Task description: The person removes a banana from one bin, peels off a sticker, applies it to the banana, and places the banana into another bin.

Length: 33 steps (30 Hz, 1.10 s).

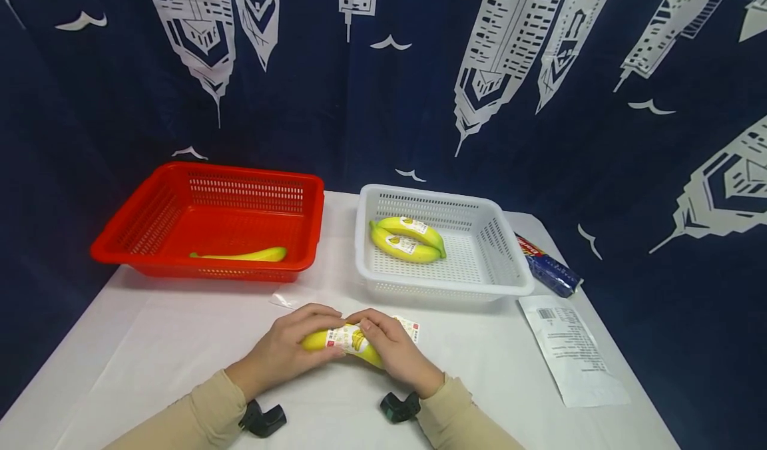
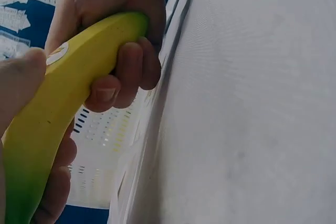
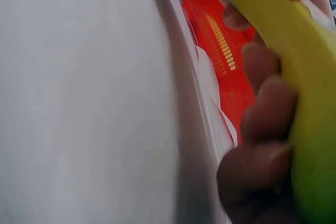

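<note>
A yellow banana (image 1: 368, 353) with a white label across its middle is held just above the table by both hands. The left hand (image 1: 293, 343) grips its left end, thumb in front and fingers behind. At its right end the right hand (image 1: 398, 349) curls round it, thumb on top. In the left wrist view the banana (image 2: 79, 77) has green tips, with the right hand's fingers (image 2: 128, 72) wrapped under it. The right wrist view shows the banana (image 3: 294, 40) with fingers (image 3: 268, 108) curled beneath.
A red basket (image 1: 240, 220) holding one banana (image 1: 246, 255) stands at the back left. Right of it, a white basket (image 1: 479, 250) holds two labelled bananas (image 1: 404, 245). A sticker sheet (image 1: 410, 329) lies behind the right hand; a blue packet (image 1: 551, 271) and white packet (image 1: 569, 350) lie at right.
</note>
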Tool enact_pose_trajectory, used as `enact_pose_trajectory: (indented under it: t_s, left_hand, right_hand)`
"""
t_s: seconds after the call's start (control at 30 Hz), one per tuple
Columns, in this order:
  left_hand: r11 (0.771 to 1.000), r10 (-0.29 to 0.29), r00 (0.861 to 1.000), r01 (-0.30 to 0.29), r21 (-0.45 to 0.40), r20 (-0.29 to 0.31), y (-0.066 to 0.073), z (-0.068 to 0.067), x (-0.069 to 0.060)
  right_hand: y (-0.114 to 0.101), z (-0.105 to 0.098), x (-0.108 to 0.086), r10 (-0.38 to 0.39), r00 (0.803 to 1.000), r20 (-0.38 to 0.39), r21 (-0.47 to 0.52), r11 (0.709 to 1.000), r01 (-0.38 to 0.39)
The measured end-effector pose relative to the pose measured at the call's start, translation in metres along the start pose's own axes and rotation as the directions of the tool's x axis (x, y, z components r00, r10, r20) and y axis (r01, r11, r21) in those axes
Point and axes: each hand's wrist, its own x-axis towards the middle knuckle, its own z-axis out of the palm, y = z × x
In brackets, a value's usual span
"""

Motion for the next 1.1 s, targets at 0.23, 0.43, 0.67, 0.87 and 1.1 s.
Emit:
enact_pose_trajectory:
  t_s: [0.23,0.43,0.67,0.87,1.1]
  left_hand:
    - [0.992,-0.119,0.992,0.116,-0.049,-0.052,0.002,0.0,0.001]
    - [0.974,-0.229,0.968,0.227,-0.029,-0.104,0.0,0.0,0.0]
    - [0.977,-0.213,0.973,0.211,-0.041,-0.085,-0.001,0.001,-0.001]
    - [0.977,-0.207,0.976,0.202,-0.065,-0.07,0.001,0.003,0.001]
    - [0.969,-0.225,0.973,0.219,-0.115,-0.043,0.003,0.007,0.002]
  right_hand:
    - [0.0,-0.008,-0.004,0.001,1.0,0.027,0.163,0.987,-0.006]
    - [0.0,-0.006,-0.005,-0.206,0.975,-0.083,-0.051,0.978,0.203]
    - [0.002,-0.005,-0.002,-0.354,0.919,-0.171,-0.333,0.899,0.284]
    - [-0.001,-0.01,-0.002,-0.329,0.931,-0.156,-0.413,0.878,0.241]
    - [-0.01,-0.026,-0.009,-0.188,0.976,-0.109,-0.453,0.884,0.12]
